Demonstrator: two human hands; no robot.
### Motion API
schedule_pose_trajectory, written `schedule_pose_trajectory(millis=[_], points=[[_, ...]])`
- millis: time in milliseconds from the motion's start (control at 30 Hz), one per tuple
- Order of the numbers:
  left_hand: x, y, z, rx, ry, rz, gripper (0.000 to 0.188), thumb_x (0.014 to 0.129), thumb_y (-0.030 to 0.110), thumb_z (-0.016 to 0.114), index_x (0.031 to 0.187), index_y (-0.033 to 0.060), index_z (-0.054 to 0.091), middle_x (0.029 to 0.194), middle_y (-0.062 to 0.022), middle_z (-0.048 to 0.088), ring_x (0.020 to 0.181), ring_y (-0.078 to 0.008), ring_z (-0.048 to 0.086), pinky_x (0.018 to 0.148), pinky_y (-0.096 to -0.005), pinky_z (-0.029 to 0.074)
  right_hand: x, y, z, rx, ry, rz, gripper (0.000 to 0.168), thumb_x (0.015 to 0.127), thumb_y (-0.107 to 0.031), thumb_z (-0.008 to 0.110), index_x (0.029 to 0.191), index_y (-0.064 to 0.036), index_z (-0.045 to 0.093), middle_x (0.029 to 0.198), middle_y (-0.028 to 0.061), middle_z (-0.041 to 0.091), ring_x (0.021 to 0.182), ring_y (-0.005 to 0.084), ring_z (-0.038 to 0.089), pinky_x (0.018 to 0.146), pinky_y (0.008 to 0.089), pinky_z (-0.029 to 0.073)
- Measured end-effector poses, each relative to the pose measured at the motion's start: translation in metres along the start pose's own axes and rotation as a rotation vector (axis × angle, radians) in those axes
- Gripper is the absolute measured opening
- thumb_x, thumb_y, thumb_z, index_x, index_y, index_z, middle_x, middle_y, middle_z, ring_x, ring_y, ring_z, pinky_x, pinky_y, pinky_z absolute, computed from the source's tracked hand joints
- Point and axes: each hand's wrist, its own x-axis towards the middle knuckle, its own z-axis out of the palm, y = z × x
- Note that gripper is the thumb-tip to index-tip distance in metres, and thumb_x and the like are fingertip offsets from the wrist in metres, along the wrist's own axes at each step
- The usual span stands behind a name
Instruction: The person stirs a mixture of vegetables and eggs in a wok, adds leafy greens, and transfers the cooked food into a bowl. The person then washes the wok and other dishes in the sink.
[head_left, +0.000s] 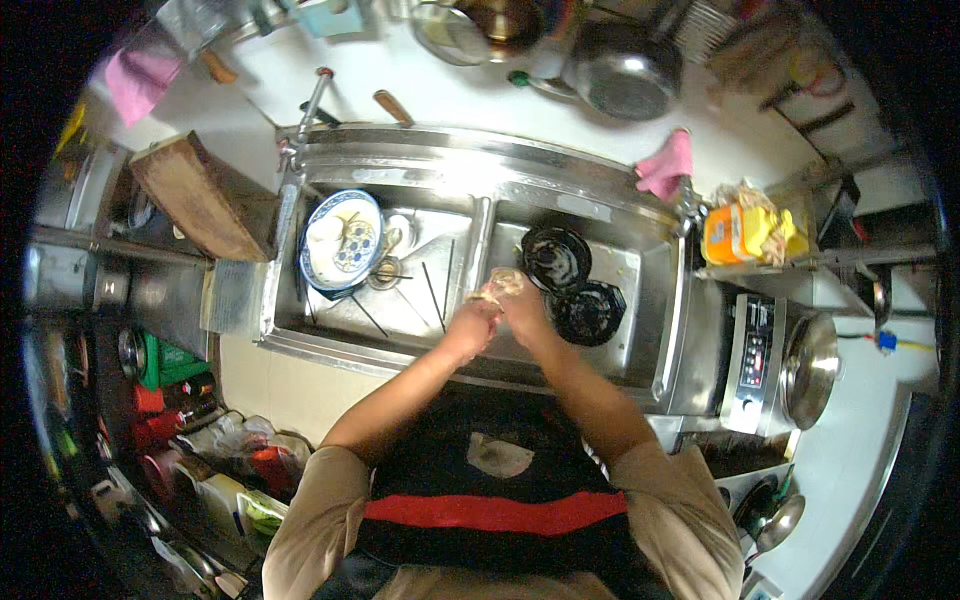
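Observation:
My left hand (471, 330) and my right hand (520, 304) meet over the near part of the divider of a double stainless-steel sink (484, 232). Between them they hold a small clear vessel, perhaps a glass, with a pale crumpled thing (495, 289) at it; blur hides the details. Two black bowls (556, 259) lie in the right basin, just beyond my right hand. In the left basin a blue-and-white patterned bowl (341, 240) holds a white dish (325, 229). Beside it lie a small glass (385, 273) and several dark chopsticks (434, 296).
Faucets (291, 154) stand at both rear corners, a pink cloth (666, 166) by the right one. A yellow-orange package (739, 231) sits right of the sink, near an appliance with a control panel (754, 364). A wooden board (199, 199) leans at left. Pans (628, 79) hang behind.

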Motion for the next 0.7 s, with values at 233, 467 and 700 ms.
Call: schedule_pose_trajectory(millis=[233, 467, 700], points=[[-0.012, 0.040, 0.011, 1.449, 0.058, 0.542, 0.018, 0.088, 0.023, 0.057, 0.091, 0.0078, 0.067, 0.079, -0.0179, 0.068, 0.075, -0.0381, 0.067, 0.067, -0.0512, 0.053, 0.015, 0.006, -0.069, -0.774, -0.564, -0.533, 0.024, 0.081, -0.004, 0.064, 0.105, -0.006, 0.066, 0.086, 0.0146, 0.069, 0.080, 0.0255, 0.067, 0.074, 0.0340, 0.052], [0.020, 0.004, 0.030, 0.795, 0.191, 0.408, 0.016, 0.094, 0.017, 0.052, 0.094, 0.0034, 0.062, 0.076, -0.0200, 0.065, 0.073, -0.0376, 0.063, 0.066, -0.0463, 0.047, 0.030, 0.013, -0.117, 0.019, -0.126, -0.041, 0.020, 0.090, 0.001, 0.055, 0.109, 0.000, 0.062, 0.099, 0.0099, 0.069, 0.085, 0.0192, 0.067, 0.072, 0.0314, 0.055], [0.054, -0.043, 0.093, 0.471, 0.407, 0.371, 0.023, 0.092, 0.018, 0.050, 0.091, -0.0031, 0.060, 0.089, -0.0301, 0.063, 0.087, -0.0472, 0.061, 0.077, -0.0506, 0.048, 0.008, 0.080, -0.038, 0.930, 0.271, 0.233, 0.023, 0.096, -0.010, 0.049, 0.117, -0.007, 0.055, 0.103, 0.0079, 0.064, 0.091, 0.0222, 0.063, 0.076, 0.0376, 0.054]])
